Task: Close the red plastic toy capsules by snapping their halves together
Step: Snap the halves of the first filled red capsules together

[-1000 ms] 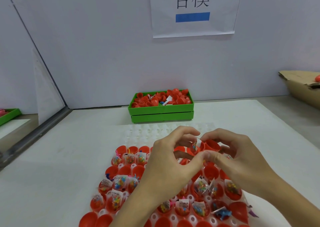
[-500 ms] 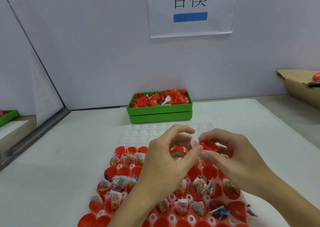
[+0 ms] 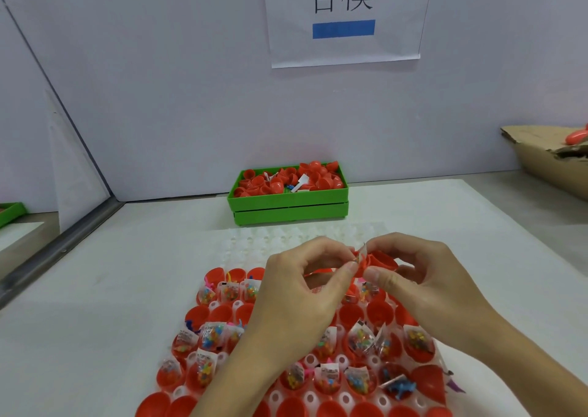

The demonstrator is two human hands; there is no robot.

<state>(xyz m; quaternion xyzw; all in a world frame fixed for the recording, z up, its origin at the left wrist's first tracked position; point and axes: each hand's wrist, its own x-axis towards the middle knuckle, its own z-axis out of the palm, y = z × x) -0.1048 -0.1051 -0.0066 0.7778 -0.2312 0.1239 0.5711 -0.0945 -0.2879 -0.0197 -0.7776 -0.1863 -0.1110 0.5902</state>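
Above a white holder tray (image 3: 340,397), my left hand (image 3: 299,302) and my right hand (image 3: 423,286) meet over one red capsule (image 3: 380,260). My right thumb and fingers pinch its open half. My left thumb and forefinger pinch the small clear toy packet (image 3: 361,254) at its mouth. The tray holds several red capsule halves (image 3: 206,340), many with small packets of coloured toys inside. The capsule's other half is hidden behind my fingers.
A green bin (image 3: 288,201) full of loose red capsule halves stands at the back by the wall. A cardboard box (image 3: 553,165) with a red capsule sits at the far right. A green tray corner (image 3: 9,211) shows at the left, beyond a metal rail.
Both hands have lifted the capsule slightly and shifted their fingers at its mouth; the packet's white edge now sticks up between my fingertips.
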